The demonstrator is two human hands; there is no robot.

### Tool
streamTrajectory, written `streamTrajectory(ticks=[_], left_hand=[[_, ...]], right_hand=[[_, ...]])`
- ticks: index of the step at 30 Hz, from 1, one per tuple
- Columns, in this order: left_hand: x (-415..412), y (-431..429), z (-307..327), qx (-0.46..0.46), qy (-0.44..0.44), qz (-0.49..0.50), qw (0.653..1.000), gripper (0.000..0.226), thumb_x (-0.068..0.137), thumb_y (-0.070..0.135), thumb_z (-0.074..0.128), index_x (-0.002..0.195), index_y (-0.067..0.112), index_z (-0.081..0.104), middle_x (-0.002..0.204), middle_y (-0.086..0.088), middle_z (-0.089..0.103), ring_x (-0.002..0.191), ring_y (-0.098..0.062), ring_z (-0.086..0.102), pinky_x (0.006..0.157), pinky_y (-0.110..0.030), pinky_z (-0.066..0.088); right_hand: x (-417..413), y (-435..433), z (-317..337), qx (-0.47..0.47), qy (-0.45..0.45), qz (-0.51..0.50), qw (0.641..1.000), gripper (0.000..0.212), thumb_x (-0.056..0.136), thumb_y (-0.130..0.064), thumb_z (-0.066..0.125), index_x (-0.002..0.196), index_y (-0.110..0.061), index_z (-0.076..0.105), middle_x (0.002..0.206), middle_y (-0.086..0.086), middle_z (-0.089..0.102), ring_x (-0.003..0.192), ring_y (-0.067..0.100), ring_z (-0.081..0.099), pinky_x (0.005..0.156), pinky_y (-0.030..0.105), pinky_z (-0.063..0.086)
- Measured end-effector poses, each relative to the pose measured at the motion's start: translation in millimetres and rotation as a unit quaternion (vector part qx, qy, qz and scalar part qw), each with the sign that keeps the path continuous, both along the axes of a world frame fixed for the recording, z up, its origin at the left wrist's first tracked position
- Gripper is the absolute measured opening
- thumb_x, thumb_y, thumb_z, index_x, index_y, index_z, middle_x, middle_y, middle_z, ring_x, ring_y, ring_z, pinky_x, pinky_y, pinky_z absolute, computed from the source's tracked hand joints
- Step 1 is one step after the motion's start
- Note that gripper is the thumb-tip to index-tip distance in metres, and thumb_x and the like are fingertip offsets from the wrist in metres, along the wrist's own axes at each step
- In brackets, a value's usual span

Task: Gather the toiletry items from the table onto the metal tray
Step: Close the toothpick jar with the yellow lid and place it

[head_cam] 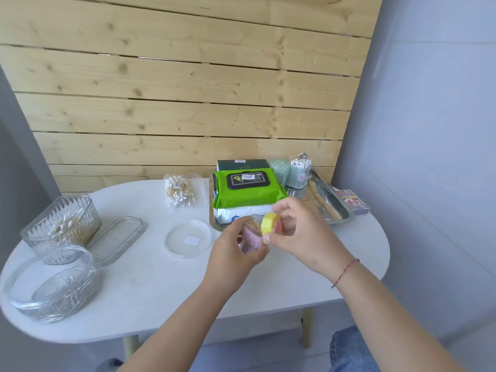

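Observation:
My left hand (230, 253) grips a small pink toothpick jar (251, 238) above the table's middle. Just to its right, my right hand (298, 232) pinches the jar's yellow lid (269, 224) at the jar's mouth. Behind my hands lies the metal tray (339, 208), at the table's back right. On it are a green wet-wipe pack (247, 189) stacked on a white pack (241, 213), a dark green box (243, 164), a cotton-swab jar (299, 171) and wooden sticks (324, 200). A bag of cotton swabs (178, 190) lies left of the tray.
On the left of the white table (166, 288) stand a clear swab box (63, 221), its lid (118, 238) and a clear oval container (53, 283). A round clear dish (188, 238) sits mid-table. A colourful card box (353, 201) lies beyond the tray.

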State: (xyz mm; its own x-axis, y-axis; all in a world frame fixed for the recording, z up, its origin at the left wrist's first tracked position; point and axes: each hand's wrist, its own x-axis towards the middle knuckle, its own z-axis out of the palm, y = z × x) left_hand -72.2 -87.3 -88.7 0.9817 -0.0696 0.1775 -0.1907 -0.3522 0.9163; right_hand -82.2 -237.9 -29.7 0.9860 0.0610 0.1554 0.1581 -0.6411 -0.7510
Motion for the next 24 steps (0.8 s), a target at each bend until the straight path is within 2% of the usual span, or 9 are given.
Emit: streamTrajectory(ticks=[3, 6, 9, 11, 16, 18, 20, 22, 24], left_hand=[[-0.5, 3.1, 0.0, 0.009, -0.013, -0.005, 1.000, 0.048, 0.073, 0.022, 0.075, 0.118, 0.030, 0.059, 0.102, 0.008, 0.065, 0.087, 0.000, 0.060, 0.066, -0.002, 0.043], [-3.5, 1.7, -1.9, 0.047, -0.046, -0.027, 0.997, 0.038, 0.072, 0.020, 0.074, 0.099, 0.040, 0.056, 0.094, 0.005, 0.060, 0.082, -0.001, 0.055, 0.063, -0.006, 0.040], [-9.0, -4.1, -4.1, 0.081, -0.070, -0.040, 0.993, 0.035, 0.071, 0.022, 0.074, 0.102, 0.028, 0.059, 0.094, 0.004, 0.058, 0.081, -0.006, 0.054, 0.069, -0.020, 0.045], [-10.3, -6.4, -3.2, 0.071, -0.062, -0.020, 0.995, 0.040, 0.070, 0.024, 0.075, 0.107, 0.023, 0.061, 0.096, 0.004, 0.060, 0.086, -0.011, 0.057, 0.072, -0.024, 0.048], [-8.4, -5.6, 0.2, 0.049, -0.057, 0.024, 0.997, 0.044, 0.068, 0.029, 0.075, 0.110, 0.030, 0.061, 0.096, 0.010, 0.060, 0.083, -0.006, 0.057, 0.067, -0.014, 0.043], [-9.0, -5.6, 0.2, 0.030, -0.046, 0.032, 0.998, 0.041, 0.067, 0.032, 0.074, 0.106, 0.030, 0.062, 0.094, 0.009, 0.062, 0.080, -0.007, 0.058, 0.068, -0.018, 0.048], [-8.9, -4.2, 0.9, 0.009, -0.036, 0.040, 0.998, 0.040, 0.067, 0.032, 0.073, 0.105, 0.030, 0.062, 0.090, 0.006, 0.066, 0.077, -0.009, 0.059, 0.069, -0.025, 0.052], [-9.0, -1.2, 4.3, -0.020, -0.026, 0.046, 0.998, 0.037, 0.069, 0.027, 0.074, 0.104, 0.030, 0.063, 0.083, 0.005, 0.067, 0.074, -0.009, 0.058, 0.066, -0.023, 0.050], [-9.5, 1.7, 8.0, -0.035, -0.021, 0.045, 0.998, 0.035, 0.070, 0.024, 0.075, 0.102, 0.031, 0.062, 0.077, 0.006, 0.067, 0.074, -0.006, 0.057, 0.063, -0.021, 0.048]], right_hand=[[1.5, 11.0, -2.0, -0.024, -0.032, -0.012, 0.999, 0.040, 0.070, -0.028, 0.074, 0.107, -0.031, 0.060, 0.103, -0.007, 0.069, 0.093, 0.010, 0.067, 0.087, 0.036, 0.053], [2.5, 17.3, -2.6, -0.022, -0.054, -0.010, 0.998, 0.039, 0.070, -0.033, 0.070, 0.109, -0.030, 0.065, 0.102, -0.007, 0.072, 0.097, 0.013, 0.066, 0.087, 0.038, 0.053], [3.7, 21.1, -2.8, -0.035, -0.055, -0.030, 0.997, 0.031, 0.074, -0.032, 0.071, 0.105, -0.029, 0.069, 0.097, -0.008, 0.073, 0.095, 0.012, 0.067, 0.086, 0.036, 0.053], [4.1, 22.6, -2.2, -0.028, -0.056, -0.045, 0.997, 0.026, 0.075, -0.031, 0.073, 0.101, -0.028, 0.070, 0.092, -0.010, 0.073, 0.090, 0.009, 0.067, 0.083, 0.031, 0.053], [2.0, 26.8, 0.0, -0.018, -0.070, -0.052, 0.996, 0.020, 0.077, -0.027, 0.072, 0.097, -0.025, 0.071, 0.080, -0.018, 0.065, 0.078, -0.003, 0.062, 0.072, 0.015, 0.047], [1.0, 29.4, -0.7, -0.035, -0.068, -0.041, 0.996, 0.025, 0.080, -0.027, 0.070, 0.104, -0.024, 0.070, 0.089, -0.016, 0.066, 0.085, 0.001, 0.062, 0.079, 0.018, 0.049], [0.9, 31.5, -2.3, -0.052, -0.069, -0.017, 0.996, 0.034, 0.083, -0.024, 0.067, 0.116, -0.024, 0.065, 0.107, -0.010, 0.066, 0.100, 0.007, 0.061, 0.091, 0.025, 0.049], [1.5, 32.6, -3.9, -0.061, -0.074, 0.019, 0.995, 0.042, 0.084, -0.020, 0.064, 0.126, -0.023, 0.059, 0.122, -0.007, 0.062, 0.113, 0.010, 0.057, 0.099, 0.028, 0.045], [2.0, 32.4, -5.0, -0.060, -0.078, 0.046, 0.994, 0.045, 0.085, -0.017, 0.063, 0.129, -0.023, 0.056, 0.128, -0.005, 0.058, 0.117, 0.012, 0.054, 0.101, 0.033, 0.045]])
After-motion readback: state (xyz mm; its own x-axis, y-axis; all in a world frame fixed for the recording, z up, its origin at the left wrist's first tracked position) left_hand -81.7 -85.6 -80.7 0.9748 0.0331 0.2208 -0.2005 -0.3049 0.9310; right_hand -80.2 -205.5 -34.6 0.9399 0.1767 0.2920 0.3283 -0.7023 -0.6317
